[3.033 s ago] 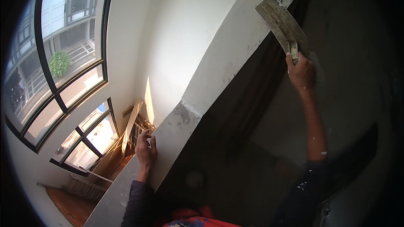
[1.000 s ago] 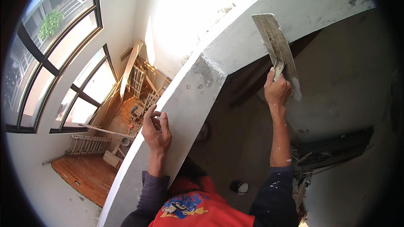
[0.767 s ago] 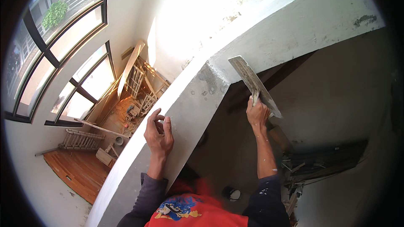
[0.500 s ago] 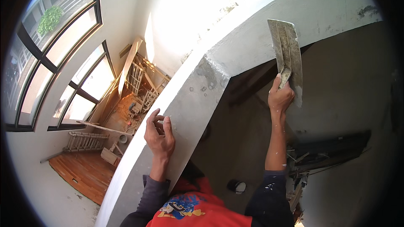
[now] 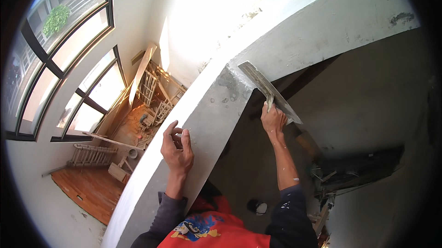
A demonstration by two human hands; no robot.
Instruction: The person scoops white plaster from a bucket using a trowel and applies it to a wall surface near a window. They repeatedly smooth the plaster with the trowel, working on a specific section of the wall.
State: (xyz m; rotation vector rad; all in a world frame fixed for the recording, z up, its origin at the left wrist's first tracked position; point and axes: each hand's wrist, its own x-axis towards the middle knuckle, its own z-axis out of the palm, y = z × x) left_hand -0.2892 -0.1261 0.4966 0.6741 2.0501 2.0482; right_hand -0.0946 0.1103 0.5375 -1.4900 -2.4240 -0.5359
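Note:
My right hand (image 5: pixel 274 120) grips the handle of a long flat plastering trowel (image 5: pixel 264 82) with a worn, plaster-stained blade. The blade's far end lies at the inner corner where the grey ledge (image 5: pixel 202 114) meets the curved plastered wall face (image 5: pixel 322 31); whether it presses on the surface I cannot tell. My left hand (image 5: pixel 177 151) rests at the ledge's white outer edge, fingers loosely curled and apart, holding nothing. Dark damp patches and small round marks show on the ledge by the corner.
Far below on the left lie timber pieces and ladder-like frames (image 5: pixel 149 84) beside a wooden floor (image 5: pixel 87 193). Dark-framed windows (image 5: pixel 60 64) line the left wall. A dark drop lies right of the ledge, with a bucket-like container (image 5: pixel 259 207) and a black slab-like object (image 5: pixel 359 172).
My right hand has swung the trowel left and down from the wall face to the inner corner, and its blade has tilted. My left hand stays nearly in place.

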